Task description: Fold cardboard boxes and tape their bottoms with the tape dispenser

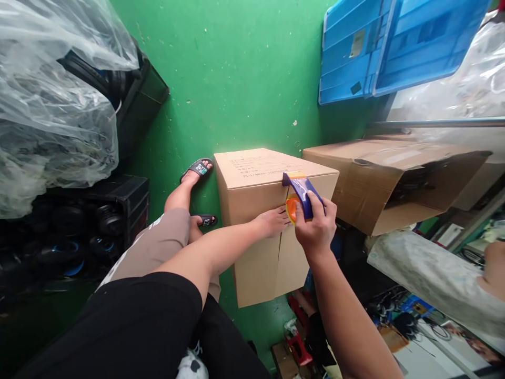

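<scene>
A large cardboard box stands in the middle, its flaps meeting at a seam and printed text on the side away from me. My left hand lies flat on the flaps beside the seam, fingers stretched toward the tape dispenser. Wrapped round the dark blue tape dispenser is my right hand. The dispenser's head rests at the box's far edge over the seam, and its orange and yellow roll is close to my left fingertips.
Black crates and plastic-wrapped goods stand at left. A blue crate is at upper right, above an open carton. Another person's sleeve shows at right. Red objects lie below the box.
</scene>
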Action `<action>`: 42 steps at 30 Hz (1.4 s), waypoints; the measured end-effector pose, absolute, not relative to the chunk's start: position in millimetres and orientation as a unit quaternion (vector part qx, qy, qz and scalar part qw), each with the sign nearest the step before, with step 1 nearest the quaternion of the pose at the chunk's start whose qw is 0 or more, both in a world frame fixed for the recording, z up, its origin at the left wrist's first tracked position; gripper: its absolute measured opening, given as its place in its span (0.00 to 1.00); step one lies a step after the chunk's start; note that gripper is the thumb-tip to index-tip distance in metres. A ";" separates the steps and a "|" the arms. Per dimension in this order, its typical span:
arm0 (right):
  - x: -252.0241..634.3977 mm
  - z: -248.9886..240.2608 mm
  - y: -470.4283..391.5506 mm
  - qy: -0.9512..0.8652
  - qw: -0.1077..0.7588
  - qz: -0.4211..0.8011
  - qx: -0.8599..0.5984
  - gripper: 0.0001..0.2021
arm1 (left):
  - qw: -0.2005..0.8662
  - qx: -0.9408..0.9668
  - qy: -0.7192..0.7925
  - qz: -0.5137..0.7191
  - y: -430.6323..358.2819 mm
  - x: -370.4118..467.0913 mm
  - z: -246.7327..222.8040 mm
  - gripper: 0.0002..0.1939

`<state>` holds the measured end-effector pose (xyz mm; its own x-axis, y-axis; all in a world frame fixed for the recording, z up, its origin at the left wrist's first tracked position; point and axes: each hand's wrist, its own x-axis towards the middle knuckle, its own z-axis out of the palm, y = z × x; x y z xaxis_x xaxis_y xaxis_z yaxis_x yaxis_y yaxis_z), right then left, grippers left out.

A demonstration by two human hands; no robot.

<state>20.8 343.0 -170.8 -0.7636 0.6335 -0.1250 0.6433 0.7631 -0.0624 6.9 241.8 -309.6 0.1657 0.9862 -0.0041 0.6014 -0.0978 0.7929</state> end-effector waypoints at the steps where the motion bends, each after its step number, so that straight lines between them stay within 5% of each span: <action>1: 28.4 -174.9 340.7 0.941 0.038 -0.050 0.332 0.23 | 0.342 0.681 0.580 0.289 242.5 8.7 -310.2 0.26; 11: 19.2 -159.5 357.2 0.945 -0.020 -0.030 0.326 0.24 | 0.303 0.686 0.584 0.311 242.9 17.0 -314.9 0.26; 16: -50.4 -131.9 400.1 0.913 0.126 -0.108 0.372 0.26 | 0.310 0.664 0.590 0.338 240.8 18.2 -313.9 0.30; 24: -133.8 -168.4 441.0 0.869 0.368 -0.098 0.315 0.20 | 0.313 0.640 0.594 0.375 242.1 26.0 -316.0 0.34; 42: -169.6 -222.0 463.8 0.832 0.483 -0.060 0.265 0.14 | 0.362 0.637 0.590 0.339 247.5 20.3 -304.0 0.33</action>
